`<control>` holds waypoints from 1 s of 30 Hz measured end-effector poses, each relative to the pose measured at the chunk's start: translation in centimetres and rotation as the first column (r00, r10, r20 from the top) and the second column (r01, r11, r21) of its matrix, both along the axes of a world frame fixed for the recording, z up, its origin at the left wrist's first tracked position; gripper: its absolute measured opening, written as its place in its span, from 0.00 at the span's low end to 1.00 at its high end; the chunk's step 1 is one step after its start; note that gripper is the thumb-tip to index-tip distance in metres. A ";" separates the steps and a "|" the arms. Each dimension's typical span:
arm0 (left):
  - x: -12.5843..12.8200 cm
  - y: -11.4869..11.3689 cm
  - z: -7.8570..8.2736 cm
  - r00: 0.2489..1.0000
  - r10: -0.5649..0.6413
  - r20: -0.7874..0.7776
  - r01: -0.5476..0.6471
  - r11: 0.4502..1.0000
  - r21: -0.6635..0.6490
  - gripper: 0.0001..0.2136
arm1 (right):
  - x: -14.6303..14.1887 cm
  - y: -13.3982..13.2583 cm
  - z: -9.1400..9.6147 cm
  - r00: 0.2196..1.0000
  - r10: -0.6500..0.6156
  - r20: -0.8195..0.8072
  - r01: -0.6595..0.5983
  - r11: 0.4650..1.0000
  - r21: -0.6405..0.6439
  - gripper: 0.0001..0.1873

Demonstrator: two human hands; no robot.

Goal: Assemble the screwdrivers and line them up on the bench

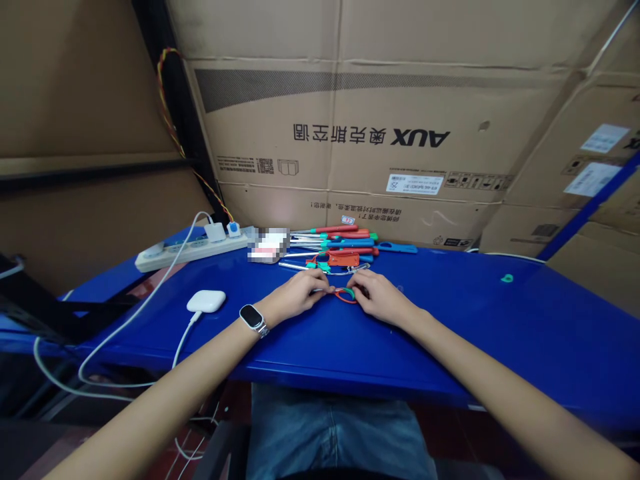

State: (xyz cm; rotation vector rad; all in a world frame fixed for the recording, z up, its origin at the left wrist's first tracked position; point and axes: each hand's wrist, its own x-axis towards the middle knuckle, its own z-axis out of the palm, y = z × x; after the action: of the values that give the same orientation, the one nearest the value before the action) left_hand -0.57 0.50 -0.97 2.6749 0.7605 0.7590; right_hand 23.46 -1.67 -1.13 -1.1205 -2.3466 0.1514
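Observation:
Both hands meet at the middle of the blue table over a small orange-and-green looped item [346,301]; its exact kind is unclear. My left hand [301,292], wearing a smartwatch, has its fingers pinched at the item's left end, where a thin, light-coloured part shows. At the green right side of the loop, my right hand [381,295] pinches with curled fingers. Just behind the hands lies an orange plastic piece [344,259]. Near it are a green piece [319,266] and slim metal rods. The fingertips partly hide the item.
Several metal-shafted tools with coloured handles [350,244] lie against the cardboard wall [280,87]. A power strip [195,252], a blurred box [269,245], a white earbud case [206,301] and cables occupy the left. A teal piece [507,278] lies at right.

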 end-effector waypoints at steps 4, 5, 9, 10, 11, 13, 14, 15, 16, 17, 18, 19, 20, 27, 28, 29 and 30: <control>-0.1 -0.3 -0.1 0.998 0.026 -0.052 -0.025 0.999 0.023 0.11 | 0.0 0.0 0.0 1.000 -0.013 0.008 0.013 1.000 -0.006 0.09; -0.1 -0.3 -0.1 0.997 0.034 -0.065 -0.032 0.999 0.034 0.11 | 0.0 -0.1 -0.1 1.000 -0.017 0.012 0.017 1.000 -0.005 0.09; -0.3 -0.4 0.1 0.990 0.084 -0.116 -0.073 0.993 0.095 0.13 | -0.3 -0.1 0.0 0.999 -0.049 0.021 0.049 0.999 0.009 0.09; -0.3 -0.4 0.2 0.986 0.098 -0.132 -0.084 0.990 0.112 0.13 | -0.4 0.0 0.2 0.998 -0.055 0.019 0.055 0.998 0.008 0.08; -0.4 -0.4 0.3 0.983 0.112 -0.148 -0.092 0.987 0.132 0.13 | -0.5 0.2 0.4 0.998 -0.059 0.009 0.059 0.998 0.000 0.08; -0.6 -0.3 0.6 0.975 0.133 -0.180 -0.102 0.979 0.174 0.13 | -0.9 1.1 1.1 0.997 -0.066 -0.033 0.065 0.998 -0.021 0.06; -0.8 -0.2 0.7 0.971 0.142 -0.194 -0.104 0.975 0.194 0.12 | -1.1 1.8 1.5 0.996 -0.070 -0.062 0.068 0.997 -0.032 0.06; -0.9 -0.1 0.9 0.968 0.147 -0.205 -0.103 0.972 0.212 0.12 | -1.3 2.6 1.9 0.994 -0.083 -0.066 0.082 0.996 -0.019 0.06; -1.0 0.0 1.0 0.966 0.148 -0.212 -0.099 0.970 0.223 0.11 | -1.6 3.6 2.3 0.994 -0.098 -0.046 0.099 0.995 0.010 0.06; -1.1 0.2 1.0 0.966 0.145 -0.216 -0.095 0.969 0.226 0.10 | -2.0 4.7 2.7 0.995 -0.098 -0.011 0.098 0.995 0.027 0.06; -1.3 0.3 1.1 0.966 0.140 -0.215 -0.092 0.971 0.221 0.10 | -2.3 5.7 3.0 0.994 -0.109 0.031 0.108 0.994 0.035 0.07; -1.4 0.4 1.1 0.968 0.135 -0.211 -0.090 0.973 0.212 0.10 | -2.7 6.7 3.3 0.988 -0.137 0.077 0.135 0.990 0.037 0.07; -1.4 0.5 1.1 0.970 0.132 -0.205 -0.091 0.976 0.199 0.10 | -3.1 7.7 3.5 0.977 -0.157 0.141 0.155 0.988 0.029 0.08; -1.8 1.1 0.9 0.970 0.158 -0.187 -0.131 0.980 0.150 0.11 | -4.3 10.5 3.4 0.940 -0.208 0.272 0.202 0.978 0.050 0.05; -1.8 1.1 0.9 0.969 0.158 -0.191 -0.130 0.980 0.153 0.11 | -4.2 10.6 3.3 0.940 -0.210 0.270 0.202 0.978 0.056 0.05; -1.8 1.1 0.9 0.968 0.157 -0.196 -0.127 0.979 0.159 0.10 | -4.1 10.6 3.1 0.940 -0.210 0.267 0.201 0.978 0.061 0.04; -1.8 1.1 1.0 0.966 0.158 -0.204 -0.125 0.978 0.166 0.09 | -4.1 10.5 3.0 0.941 -0.209 0.266 0.199 0.978 0.066 0.03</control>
State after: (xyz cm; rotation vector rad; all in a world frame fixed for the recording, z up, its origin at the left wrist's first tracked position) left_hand -2.39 1.55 0.00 2.8992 0.9938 0.5848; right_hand 19.40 8.86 1.92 -1.4348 -2.4342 -0.1301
